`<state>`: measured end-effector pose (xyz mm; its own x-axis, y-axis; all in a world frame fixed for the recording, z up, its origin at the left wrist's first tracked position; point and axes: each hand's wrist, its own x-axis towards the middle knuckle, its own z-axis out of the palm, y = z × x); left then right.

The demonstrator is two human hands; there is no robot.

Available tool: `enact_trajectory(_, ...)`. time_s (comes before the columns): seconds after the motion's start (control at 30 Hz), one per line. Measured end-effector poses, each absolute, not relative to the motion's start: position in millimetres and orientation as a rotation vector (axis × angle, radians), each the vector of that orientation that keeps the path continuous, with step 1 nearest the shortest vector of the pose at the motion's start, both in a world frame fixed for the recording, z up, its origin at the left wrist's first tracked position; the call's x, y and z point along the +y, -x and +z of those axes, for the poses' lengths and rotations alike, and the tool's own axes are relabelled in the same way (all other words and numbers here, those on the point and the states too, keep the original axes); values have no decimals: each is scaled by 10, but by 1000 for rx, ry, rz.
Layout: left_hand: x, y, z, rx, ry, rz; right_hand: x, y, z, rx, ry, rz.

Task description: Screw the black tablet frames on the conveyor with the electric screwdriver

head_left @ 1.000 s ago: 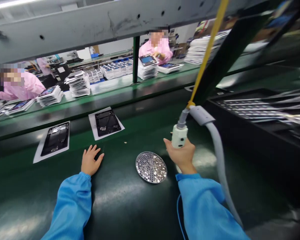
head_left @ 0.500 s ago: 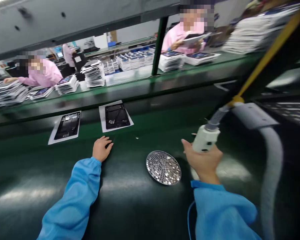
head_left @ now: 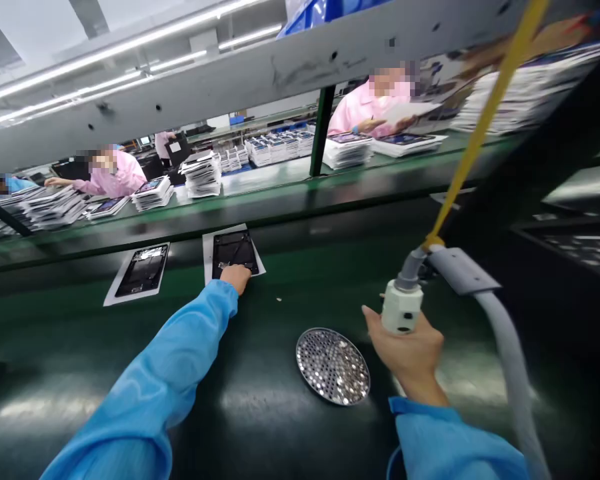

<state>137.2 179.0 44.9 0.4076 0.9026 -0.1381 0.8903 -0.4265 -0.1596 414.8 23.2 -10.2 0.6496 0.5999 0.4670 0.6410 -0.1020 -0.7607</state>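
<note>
My left hand (head_left: 237,275) reaches forward onto the near edge of a black tablet frame on a white sheet (head_left: 233,251), fingers curled over it. A second black frame on a white sheet (head_left: 141,271) lies to its left. My right hand (head_left: 410,350) is closed round a white hanging power tool (head_left: 401,307), which has a grey hose (head_left: 505,333) and a yellow cord (head_left: 475,133) leading up. A round perforated metal dish (head_left: 333,365) holding several small screws sits on the green belt (head_left: 260,400) between my arms.
Beyond a dark rail (head_left: 280,200), people in pink coats (head_left: 375,107) work at a far bench with stacks of white trays (head_left: 203,175). A grey beam (head_left: 230,80) runs overhead. A dark shelf (head_left: 580,247) stands at the right.
My left arm stretched forward from the belt onto the nearer black frame. The right hand kept its hold on the tool. My view shifted up and to the left.
</note>
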Motion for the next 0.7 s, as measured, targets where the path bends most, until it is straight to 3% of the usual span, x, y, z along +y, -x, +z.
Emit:
enact_trajectory(0.33, 1743, -1331, 652, -1560, 2570, 365, 243, -4021, 78, -998, 1691, -18)
enact_trajectory(0.7, 51, -1129, 615, -1199, 2914, 364, 226, -4069, 25, -988, 1758, -42)
